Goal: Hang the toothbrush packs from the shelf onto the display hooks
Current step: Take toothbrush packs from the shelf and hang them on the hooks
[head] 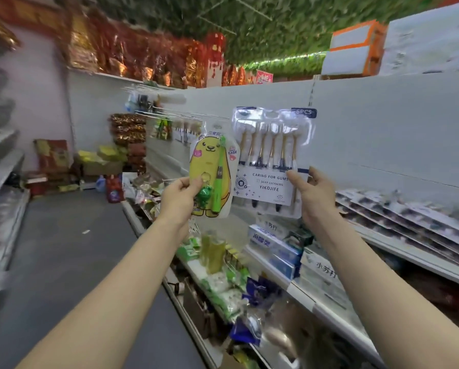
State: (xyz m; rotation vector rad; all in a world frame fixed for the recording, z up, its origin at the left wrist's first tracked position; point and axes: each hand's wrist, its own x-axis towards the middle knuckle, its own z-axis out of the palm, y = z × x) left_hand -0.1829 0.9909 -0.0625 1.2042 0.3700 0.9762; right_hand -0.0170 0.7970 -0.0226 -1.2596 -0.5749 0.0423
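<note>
Entry: two toothbrush packs, both off the shelf. Our left hand pinches the yellow pack. Our right hand grips the six-brush pack at 12 o'clock. Hooks at 10 o'clock. We judge neither pack hung yet.

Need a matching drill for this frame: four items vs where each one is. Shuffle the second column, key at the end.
Items:
1. yellow cartoon pack
2. six-brush pack
3. blue-and-white boxes
4. orange-and-white carton

Places:
A. atop the white back panel
B. pinched by the left hand
C. on the shelf below both hands
D. held by the right hand

Pairs: 1-B, 2-D, 3-C, 4-A
</note>
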